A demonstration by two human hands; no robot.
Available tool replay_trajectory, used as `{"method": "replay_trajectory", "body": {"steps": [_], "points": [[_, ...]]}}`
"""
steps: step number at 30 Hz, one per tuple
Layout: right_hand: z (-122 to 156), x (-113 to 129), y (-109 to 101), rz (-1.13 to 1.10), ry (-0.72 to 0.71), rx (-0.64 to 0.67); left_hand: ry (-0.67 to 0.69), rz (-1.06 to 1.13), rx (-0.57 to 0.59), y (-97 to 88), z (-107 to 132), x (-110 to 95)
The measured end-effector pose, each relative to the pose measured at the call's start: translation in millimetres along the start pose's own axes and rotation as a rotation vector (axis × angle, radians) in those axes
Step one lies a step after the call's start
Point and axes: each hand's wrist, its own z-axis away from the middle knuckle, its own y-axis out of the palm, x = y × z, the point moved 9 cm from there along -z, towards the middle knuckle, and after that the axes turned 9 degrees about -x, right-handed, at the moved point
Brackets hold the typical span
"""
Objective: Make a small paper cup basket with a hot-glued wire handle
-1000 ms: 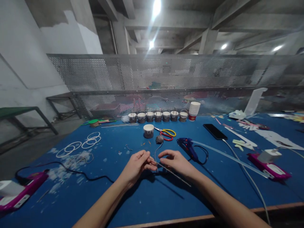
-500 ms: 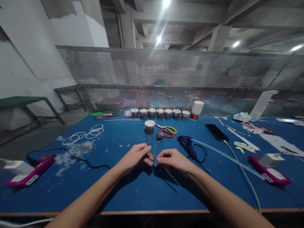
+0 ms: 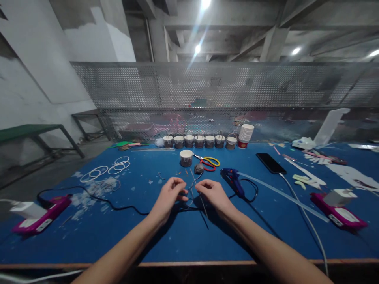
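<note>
Two hands low over the blue desk (image 3: 118, 244), close to each other but not touching. In the right hand (image 3: 213, 195), a thin grey strand (image 3: 204, 207), pinched between thumb and finger, on a slant, one end up toward the front cup (image 3: 186, 159) and one end down toward the near edge. On the left hand (image 3: 171, 196), bent fingers right beside a small loop of thin string (image 3: 196, 180). Too small to tell if pinching that loop or only next to it. Behind the hands, a little grey ball (image 3: 199, 169), with the string running back toward it.

Done, by the look of it: seven cups (image 3: 199, 142) in a row at the back, all dark on the sides and pale at the top. On the cup at the right end, a round handle, easy to see. Dark sides on the front cup too, but no handle in sight.

Not done, as a guess: the string part, only about halfway. No cut to be seen between loop and ball. Nothing from the hands fixed to the front cup. Maybe just a handle short there. Also plenty of plain cups in the tall stack (image 3: 245, 135), with no dark cover. Close by for the job: scissors (image 3: 211, 161), lying just beside the ball, and a blue glue gun (image 3: 233, 182), off to the right.
</note>
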Motion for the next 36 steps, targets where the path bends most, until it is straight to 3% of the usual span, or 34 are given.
{"method": "replay_trajectory", "body": {"steps": [5, 9, 13, 17, 23, 30, 36], "points": [[2.0, -4.0, 1.2, -0.059, -0.026, -0.064, -0.176, 0.101, 0.147, 28.4, 23.6, 38.5], [4.9, -1.4, -1.4, -0.104, -0.056, -0.103, -0.21, 0.191, 0.085, 31.7, 26.1, 40.3], [7.8, 1.0, -1.1, -0.15, -0.057, -0.128, -0.079, 0.151, -0.036, 20.6, 23.5, 26.3], [12.8, 1.1, 3.9, -0.208, -0.031, -0.134, 0.081, 0.018, -0.044, 16.6, 23.7, 12.7], [18.6, -2.1, 9.6, -0.305, 0.022, -0.125, 0.176, -0.08, -0.087, 8.5, 23.3, 1.8], [26.9, -8.4, 23.7, -0.434, 0.141, 0.048, 0.202, -0.111, -0.07, 0.9, 31.2, -10.1], [36.3, -3.6, 29.6, -0.601, 0.162, 0.251, 0.087, -0.071, 0.025, 3.5, 43.7, -6.9]]}}
